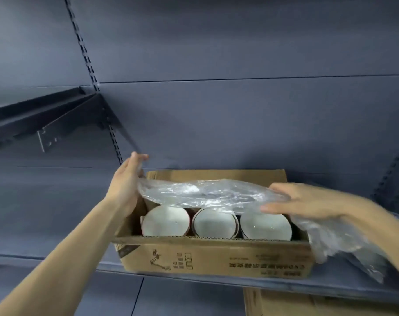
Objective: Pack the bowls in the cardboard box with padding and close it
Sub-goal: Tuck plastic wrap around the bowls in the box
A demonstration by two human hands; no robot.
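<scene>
Padding (207, 192) stretched between both hands over bowls (216, 222).

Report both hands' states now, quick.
Left hand: pinching the far-left edge of the clear plastic bubble-wrap sheet.
Right hand: open, fingers flat on the sheet's right side, over the brown cardboard box.
</scene>
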